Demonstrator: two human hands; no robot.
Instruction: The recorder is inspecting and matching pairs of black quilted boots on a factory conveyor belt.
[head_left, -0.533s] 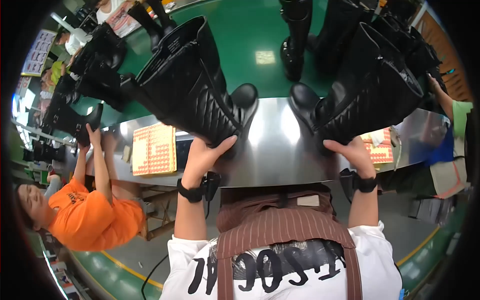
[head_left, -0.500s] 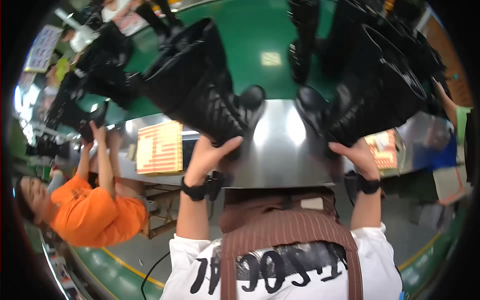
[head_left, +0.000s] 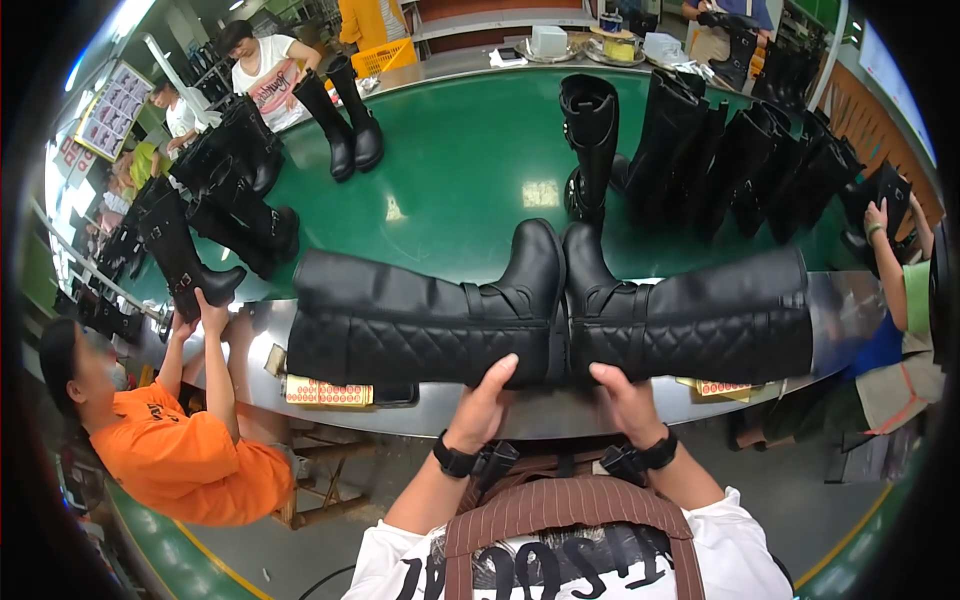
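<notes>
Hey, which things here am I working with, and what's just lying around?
In hand:
left quilted boot, in the left hand
right quilted boot, in the right hand

Apparently just around:
standing boot pair, across the green table
yellow basket, far side
yellow stack with red circles

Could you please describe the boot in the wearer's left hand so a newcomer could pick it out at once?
Start at the big green table and come to its metal near edge. There the left hand holds a black quilted boot sideways, toe pointing away. Its shaft points left, while the matching boot in the right hand has its shaft pointing right.
</notes>
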